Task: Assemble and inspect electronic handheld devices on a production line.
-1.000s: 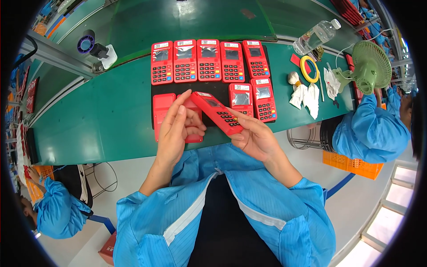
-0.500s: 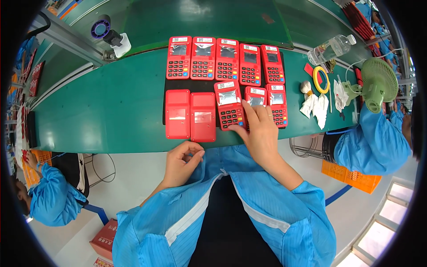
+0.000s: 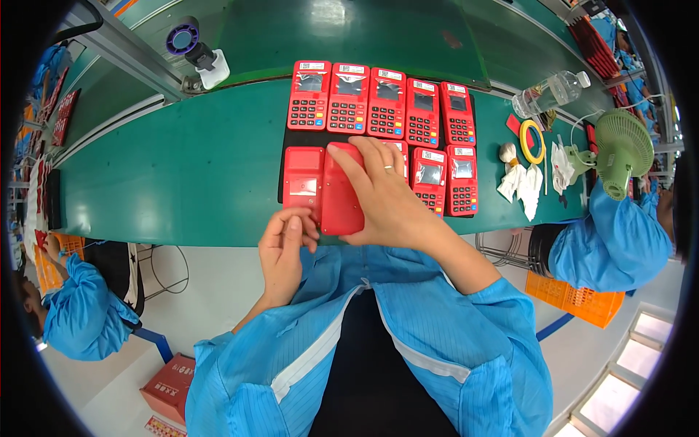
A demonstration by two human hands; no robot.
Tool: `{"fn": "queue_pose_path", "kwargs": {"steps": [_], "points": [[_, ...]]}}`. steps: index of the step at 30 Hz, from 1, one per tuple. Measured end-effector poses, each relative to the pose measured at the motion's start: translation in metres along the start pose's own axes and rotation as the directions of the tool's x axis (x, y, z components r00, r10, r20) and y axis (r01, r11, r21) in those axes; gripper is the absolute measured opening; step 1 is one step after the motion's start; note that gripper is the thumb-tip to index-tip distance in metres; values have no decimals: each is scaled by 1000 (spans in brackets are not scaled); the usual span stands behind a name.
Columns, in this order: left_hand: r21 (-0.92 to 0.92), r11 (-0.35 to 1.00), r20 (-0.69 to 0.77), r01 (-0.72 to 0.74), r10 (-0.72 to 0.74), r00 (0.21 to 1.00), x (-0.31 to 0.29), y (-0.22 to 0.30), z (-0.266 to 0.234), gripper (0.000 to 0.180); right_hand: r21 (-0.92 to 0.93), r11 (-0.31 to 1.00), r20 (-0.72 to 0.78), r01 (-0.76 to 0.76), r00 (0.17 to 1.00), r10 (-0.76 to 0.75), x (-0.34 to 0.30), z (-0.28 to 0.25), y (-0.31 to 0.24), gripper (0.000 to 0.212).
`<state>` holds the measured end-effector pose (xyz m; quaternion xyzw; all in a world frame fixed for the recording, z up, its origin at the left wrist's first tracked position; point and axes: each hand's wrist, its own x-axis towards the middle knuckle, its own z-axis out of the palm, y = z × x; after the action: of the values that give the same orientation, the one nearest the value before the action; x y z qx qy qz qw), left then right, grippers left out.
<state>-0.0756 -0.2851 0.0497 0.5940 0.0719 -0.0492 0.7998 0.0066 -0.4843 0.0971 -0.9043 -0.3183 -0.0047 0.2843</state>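
Observation:
Red card payment terminals lie in two rows on a black mat (image 3: 281,175). My right hand (image 3: 393,193) spans a face-down terminal (image 3: 341,197), fingers at its far end and thumb near its close end, gripping it. Left of it another face-down terminal (image 3: 302,178) shows its red back and a pale label. My left hand (image 3: 280,251) is at that terminal's near edge, its fingers curled in and nothing visible in them. A face-up terminal (image 3: 397,149) is mostly hidden behind my right hand. Beside it are two more face-up terminals (image 3: 429,178) (image 3: 461,178).
Several face-up terminals (image 3: 348,98) form the far row on the green table (image 3: 167,182). To the right are a plastic bottle (image 3: 551,93), yellow tape roll (image 3: 532,141), white cloth bundles (image 3: 520,178) and green fan (image 3: 623,149). A small fan (image 3: 186,42) stands far left. Co-workers sit on both sides.
My right hand has moved left from the face-up terminals onto the second face-down one. My left hand has come up slightly to the first face-down terminal's near edge. The view has shifted slightly.

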Motion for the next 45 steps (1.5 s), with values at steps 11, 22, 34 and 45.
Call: {"fn": "queue_pose_path", "kwargs": {"steps": [11,22,34,45], "points": [[-377,801,440,465,-287,851,26,3,30,67,348,938,-88,8,996,24,-27,-18,-12,128],[-566,633,558,529,-178,810,31,-2,30,75,564,817,25,-122,991,130,-42,-14,-10,124],[-642,542,519,542,-214,828,27,9,36,71,443,893,-43,-83,993,114,-51,-3,-17,108],[-247,953,168,174,-135,977,21,14,45,43,194,980,-283,43,959,14,-51,-1,-33,81]]}}
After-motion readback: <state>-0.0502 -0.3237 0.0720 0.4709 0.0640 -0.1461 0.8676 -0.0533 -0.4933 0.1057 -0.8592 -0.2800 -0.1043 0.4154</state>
